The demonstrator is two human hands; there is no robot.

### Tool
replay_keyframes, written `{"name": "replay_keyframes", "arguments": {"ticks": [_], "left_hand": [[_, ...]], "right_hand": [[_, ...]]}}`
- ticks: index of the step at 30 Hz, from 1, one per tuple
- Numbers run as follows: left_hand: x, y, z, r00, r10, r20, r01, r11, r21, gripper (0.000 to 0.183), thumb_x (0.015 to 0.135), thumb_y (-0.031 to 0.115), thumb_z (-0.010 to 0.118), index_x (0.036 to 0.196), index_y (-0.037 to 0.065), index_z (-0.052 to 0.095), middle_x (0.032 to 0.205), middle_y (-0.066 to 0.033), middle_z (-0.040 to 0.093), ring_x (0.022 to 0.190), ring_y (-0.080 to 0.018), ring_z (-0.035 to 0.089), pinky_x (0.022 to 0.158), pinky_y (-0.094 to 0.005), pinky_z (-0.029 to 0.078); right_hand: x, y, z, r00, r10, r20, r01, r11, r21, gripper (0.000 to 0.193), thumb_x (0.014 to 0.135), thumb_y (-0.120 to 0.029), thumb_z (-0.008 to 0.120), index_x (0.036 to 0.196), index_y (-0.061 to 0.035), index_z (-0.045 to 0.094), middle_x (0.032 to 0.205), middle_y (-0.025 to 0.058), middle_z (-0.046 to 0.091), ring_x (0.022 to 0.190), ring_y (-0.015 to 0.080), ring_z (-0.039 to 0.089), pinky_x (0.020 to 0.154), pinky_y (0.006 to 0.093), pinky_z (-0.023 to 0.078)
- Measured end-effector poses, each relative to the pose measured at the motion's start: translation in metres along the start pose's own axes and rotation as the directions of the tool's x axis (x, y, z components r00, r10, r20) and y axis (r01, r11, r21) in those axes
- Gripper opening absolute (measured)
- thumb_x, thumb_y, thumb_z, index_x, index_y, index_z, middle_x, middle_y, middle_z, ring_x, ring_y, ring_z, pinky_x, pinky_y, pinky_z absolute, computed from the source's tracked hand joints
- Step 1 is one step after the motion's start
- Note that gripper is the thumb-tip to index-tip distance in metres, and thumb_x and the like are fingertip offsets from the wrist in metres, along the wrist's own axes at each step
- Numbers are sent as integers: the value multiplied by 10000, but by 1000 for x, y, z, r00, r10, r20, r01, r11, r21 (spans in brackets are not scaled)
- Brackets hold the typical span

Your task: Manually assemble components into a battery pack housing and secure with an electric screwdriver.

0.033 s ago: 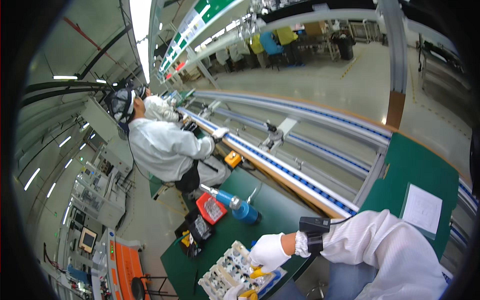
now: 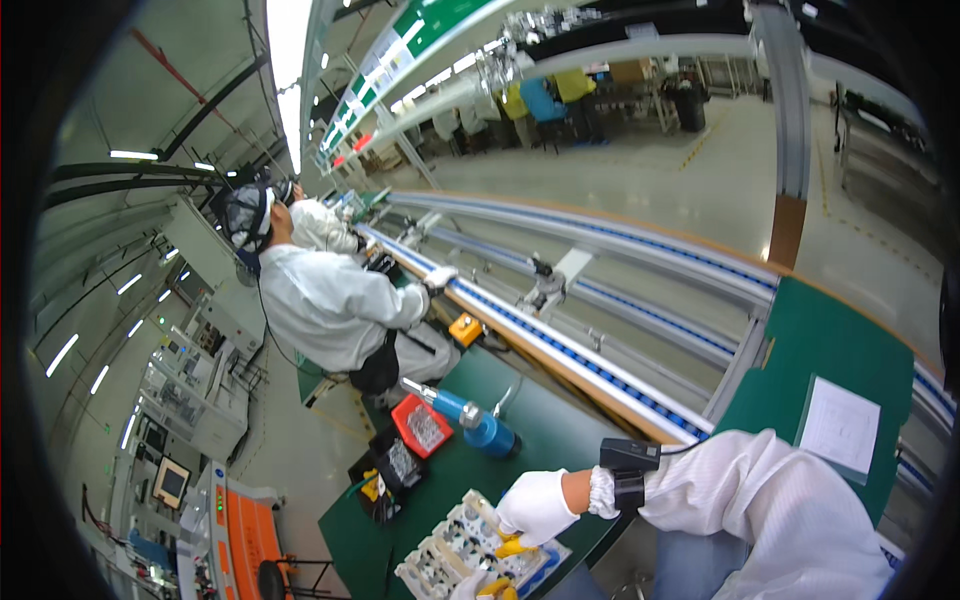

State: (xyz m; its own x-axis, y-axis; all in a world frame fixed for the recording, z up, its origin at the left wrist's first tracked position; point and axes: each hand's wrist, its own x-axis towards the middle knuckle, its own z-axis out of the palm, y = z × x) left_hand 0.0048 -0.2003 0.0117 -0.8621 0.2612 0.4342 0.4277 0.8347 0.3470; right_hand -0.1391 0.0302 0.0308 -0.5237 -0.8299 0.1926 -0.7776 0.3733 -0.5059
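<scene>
A pale tray with several compartments of small dark and metallic parts lies at the near edge of the green table. My right hand, in a white glove with yellow fingertips, reaches over its right side. Its fingers are curled down and closed among the parts; whatever they pinch is hidden. At the bottom edge of the picture, my left hand shows only in part, gloved the same way. Its yellow fingertips are drawn together at the tray's near side, and what they hold cannot be made out.
Beyond the tray sit a red bin of small metal pieces, a black bin and a blue power tool. A conveyor rail runs alongside. A co-worker in white sits ahead left. Paper lies at right.
The view has shifted slightly, so the table and tray appear a little lower. Both hands stay at the tray with hardly any movement.
</scene>
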Motion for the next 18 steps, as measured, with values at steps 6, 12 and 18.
{"name": "replay_keyframes", "arguments": {"ticks": [6, 12, 18], "left_hand": [[-16, 88, 30, 950, 294, 109, -183, 802, -568, 215, 845, 79, 721, 1059, 70, 739, 1064, -134, 701, 1019, -370, 645, 921, -444, 511], [-72, 106, 142, 706, 177, 686, 499, 563, -659, 218, 978, 213, 599, 863, 39, 666, 773, -208, 626, 654, -331, 578, 624, -424, 461], [-128, -21, 337, 520, 260, 813, 371, 789, -490, 276, 1008, 216, 492, 1003, 32, 697, 848, -156, 703, 716, -325, 633, 677, -411, 513]], "right_hand": [[-85, -51, -94, 667, -53, -743, -79, 987, -141, 139, 779, -199, 750, 847, -85, 712, 844, 77, 667, 730, 298, 657, 653, 378, 542], [-258, -159, -294, 304, -226, -925, -903, 241, -356, 102, 869, -116, 744, 964, -83, 729, 887, 109, 685, 861, 322, 641, 771, 385, 529], [-411, -200, -471, -49, -114, -992, -893, -441, 95, 367, 889, -350, 653, 1142, -96, 730, 1161, 194, 712, 1103, 372, 665, 936, 442, 533]]}}
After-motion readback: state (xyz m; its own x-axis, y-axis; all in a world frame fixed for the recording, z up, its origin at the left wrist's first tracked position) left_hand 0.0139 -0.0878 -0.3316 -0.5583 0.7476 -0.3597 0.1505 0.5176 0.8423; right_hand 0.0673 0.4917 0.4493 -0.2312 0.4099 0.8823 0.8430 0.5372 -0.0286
